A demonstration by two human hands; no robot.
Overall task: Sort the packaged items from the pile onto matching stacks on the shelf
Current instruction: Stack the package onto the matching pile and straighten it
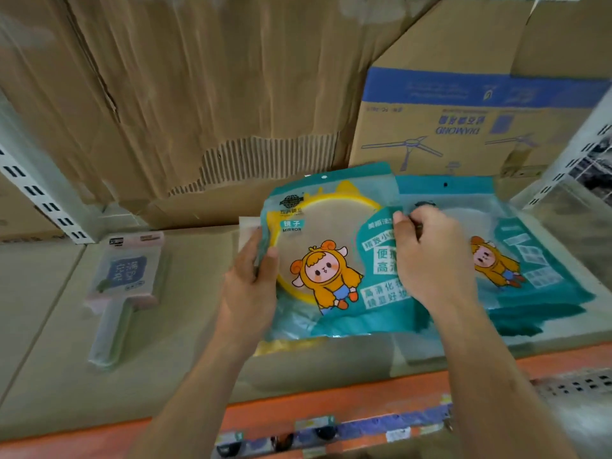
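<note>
- A blue-striped box (463, 127) stands at the back of the shelf (49, 326).
- Just in front of the box is a teal mirror pack (318, 260) with a yellow ring and a cartoon sheep.
- The left hand (251, 279) grips the pack's left edge, thumb on top.
- The right hand (430, 256) pinches its right side with curled fingers.
- Also in front of the box, a stack of matching teal packs (530, 260) lies partly under the held pack.
- Far left of the box, a pink pack (127, 279) lies flat.
</note>
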